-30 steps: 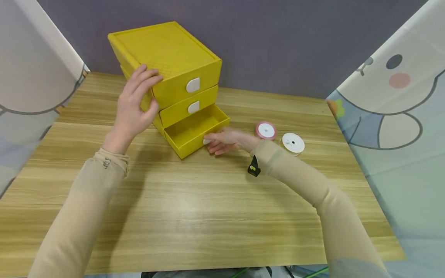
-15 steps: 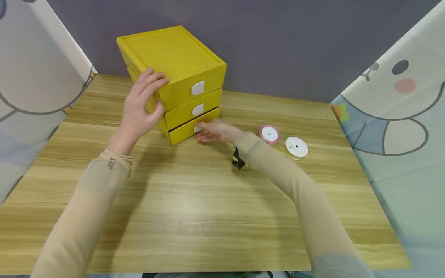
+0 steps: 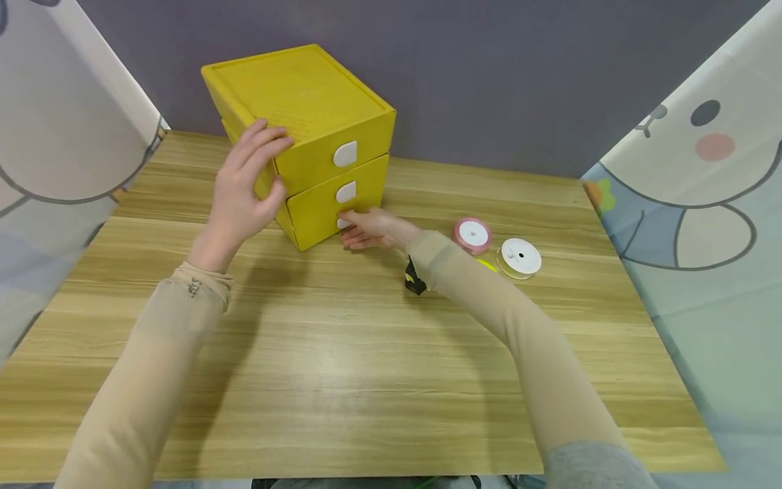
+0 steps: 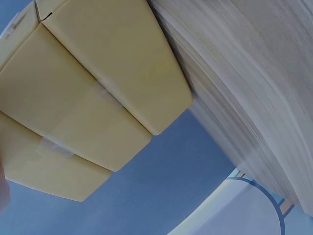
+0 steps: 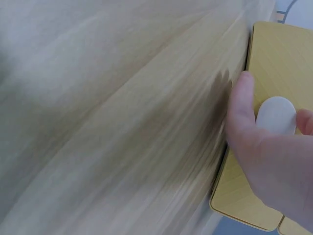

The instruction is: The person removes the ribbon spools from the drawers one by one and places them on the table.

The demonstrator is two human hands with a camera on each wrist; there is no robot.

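Observation:
A yellow three-drawer box [image 3: 305,95] stands at the back of the wooden table [image 3: 342,353], all drawers flush. My left hand [image 3: 247,180] rests flat against its upper left side, fingers straight over the top edge. My right hand [image 3: 349,229] is at the bottom drawer, thumb and a finger pinching its white handle [image 3: 343,223]. The right wrist view shows that handle [image 5: 276,115] between my thumb and a fingertip. The left wrist view shows the box's side [image 4: 98,88] from below.
A pink ribbon spool [image 3: 472,234] and a white spool [image 3: 518,257] lie right of the box, behind my right forearm. A small black object [image 3: 414,280] sits at my right wrist. Cartoon-print cloth panels flank the table; a grey wall is behind.
The bottom drawer, pulled out a second ago, has slid in flush with the box under my right hand. My left hand has stayed on the box.

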